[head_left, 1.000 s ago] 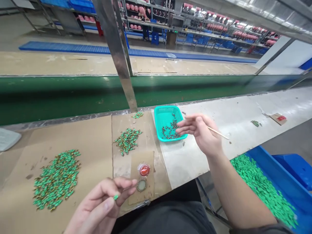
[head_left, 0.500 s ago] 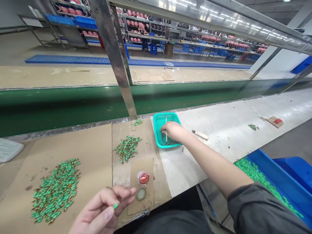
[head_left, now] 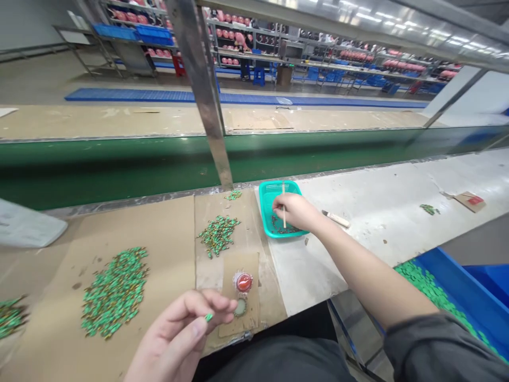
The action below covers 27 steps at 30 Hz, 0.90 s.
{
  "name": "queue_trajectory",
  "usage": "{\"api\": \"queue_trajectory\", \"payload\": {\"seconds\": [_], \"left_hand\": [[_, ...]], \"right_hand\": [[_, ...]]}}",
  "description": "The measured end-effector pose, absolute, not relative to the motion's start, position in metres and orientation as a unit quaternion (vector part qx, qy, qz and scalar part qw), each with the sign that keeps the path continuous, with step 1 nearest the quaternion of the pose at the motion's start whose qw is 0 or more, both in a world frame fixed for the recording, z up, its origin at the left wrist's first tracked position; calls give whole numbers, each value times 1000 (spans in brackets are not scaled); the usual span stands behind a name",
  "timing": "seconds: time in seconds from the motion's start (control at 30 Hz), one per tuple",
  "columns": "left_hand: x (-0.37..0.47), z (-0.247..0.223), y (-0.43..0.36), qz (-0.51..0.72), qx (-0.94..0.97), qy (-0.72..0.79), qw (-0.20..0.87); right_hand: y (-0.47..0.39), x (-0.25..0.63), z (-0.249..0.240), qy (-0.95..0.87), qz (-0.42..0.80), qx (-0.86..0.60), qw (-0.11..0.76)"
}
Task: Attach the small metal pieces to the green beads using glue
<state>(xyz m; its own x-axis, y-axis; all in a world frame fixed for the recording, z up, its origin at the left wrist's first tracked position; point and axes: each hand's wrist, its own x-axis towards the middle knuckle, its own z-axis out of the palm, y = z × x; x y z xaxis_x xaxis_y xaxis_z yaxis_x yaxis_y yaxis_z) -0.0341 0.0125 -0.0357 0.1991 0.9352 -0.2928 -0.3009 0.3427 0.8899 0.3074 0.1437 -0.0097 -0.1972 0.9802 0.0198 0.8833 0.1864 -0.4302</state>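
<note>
Between thumb and fingers, my left hand [head_left: 185, 331] pinches a small green piece [head_left: 208, 317] above the cardboard. My right hand [head_left: 295, 210] is inside a teal basket [head_left: 264, 212] that holds small dark parts; its fingers are pinched around a thin wooden stick [head_left: 283, 216], or lie against it, and whatever the fingertips grip is too small to make out. Beside my left hand lie a round red-filled cap [head_left: 244, 282] and a round pale dish [head_left: 240, 307] on a piece of cardboard. A pile of green and gold pieces [head_left: 218, 234] sits left of the basket.
A larger pile of green pieces [head_left: 115, 292] covers the left cardboard. A knife with a pale handle [head_left: 337, 219] lies right of the basket. A metal post [head_left: 207, 101] rises behind the table. At the lower right stands a blue bin [head_left: 457, 276] with green pieces.
The whole view has shifted, so the table things appear farther right. My left hand still holds the green piece and appears nearer the pale dish. My right hand remains in the basket, slightly raised.
</note>
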Motion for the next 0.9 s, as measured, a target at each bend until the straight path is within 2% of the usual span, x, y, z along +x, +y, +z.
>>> {"api": "queue_trajectory", "payload": {"seconds": [0.17, 0.2, 0.23, 0.3, 0.9], "left_hand": [[-24, -17, 7, 386, 423, 419, 705], [-21, -13, 7, 383, 435, 410, 704], [-17, -9, 7, 385, 444, 404, 701], [-12, -2, 6, 392, 455, 396, 694], [-5, 13, 2, 378, 467, 395, 695]], "right_hand": [[50, 267, 7, -785, 232, -465, 337], [34, 258, 9, -771, 270, -395, 420], [21, 250, 11, -757, 295, -356, 462], [5, 236, 11, -728, 319, -326, 512], [-1, 225, 13, -755, 299, -315, 491]]}}
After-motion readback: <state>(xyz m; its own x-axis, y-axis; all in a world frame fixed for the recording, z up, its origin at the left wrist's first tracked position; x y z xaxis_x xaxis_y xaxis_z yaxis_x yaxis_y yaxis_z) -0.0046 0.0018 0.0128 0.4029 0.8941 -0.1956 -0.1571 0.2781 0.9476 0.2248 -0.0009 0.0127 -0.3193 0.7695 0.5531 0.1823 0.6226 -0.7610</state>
